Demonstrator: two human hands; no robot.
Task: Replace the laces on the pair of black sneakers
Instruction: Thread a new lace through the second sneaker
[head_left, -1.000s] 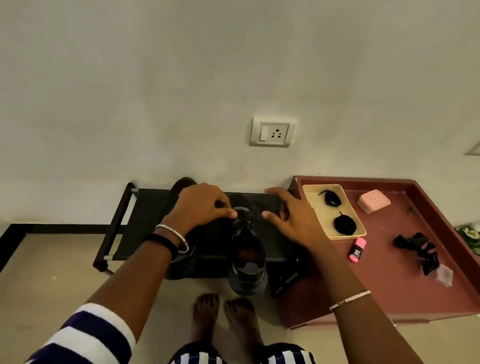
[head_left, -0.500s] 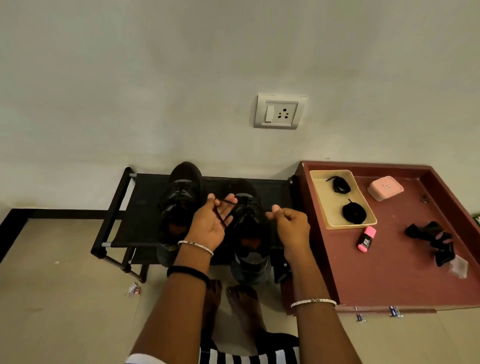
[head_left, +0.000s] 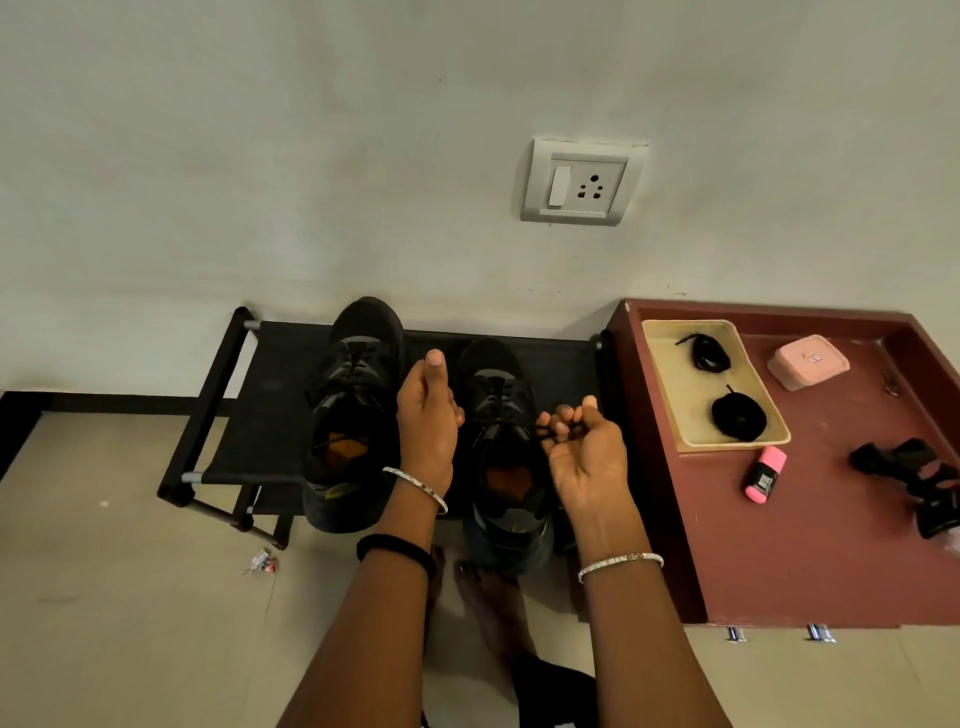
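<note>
Sneakers (head_left: 358, 374) sit on a rack (head_left: 270, 410); right hand (head_left: 587, 457), palm up, pinches a lace (head_left: 543, 430); left hand (head_left: 428, 421) curls, thumb raised, contents unclear.

A home entryway: black shoe rack (head_left: 244, 415) on tiled floor (head_left: 104, 597), wall socket (head_left: 582, 182), maroon tray table (head_left: 831, 545).

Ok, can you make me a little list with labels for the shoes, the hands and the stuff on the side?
shoes: left sneaker and right sneaker, side by side on the rack, toes to the wall
left hand: fingers curled, over the gap between the shoes; what it holds is hidden
right hand: pinches a lace of the right sneaker
tray: a small lace bundle and a bigger lace bundle
red table: tray, pink box, pink marker
</note>
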